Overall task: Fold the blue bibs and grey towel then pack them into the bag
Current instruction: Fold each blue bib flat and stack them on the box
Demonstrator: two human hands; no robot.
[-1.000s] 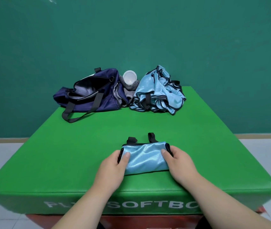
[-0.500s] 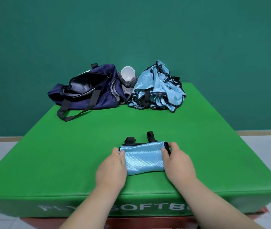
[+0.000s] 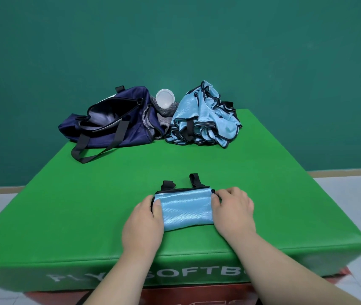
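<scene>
A folded light-blue bib (image 3: 186, 208) with black trim lies near the front of the green box (image 3: 109, 183). My left hand (image 3: 144, 225) grips its left end, thumb on top. My right hand (image 3: 233, 210) grips its right end, fingers curled round the edge. At the back left sits the open navy bag (image 3: 113, 122), its strap trailing forward. A heap of unfolded blue bibs (image 3: 206, 122) lies at the back, right of the bag. Between the two, a grey towel (image 3: 164, 111) is bunched.
A white round lid or cup (image 3: 165, 99) rests on the grey towel at the back. The green box ends in a drop at the front edge (image 3: 175, 260). A teal wall stands close behind the box.
Both hands have closed in on the ends of the folded bib, fingers curling round them. The view has shifted slightly.
</scene>
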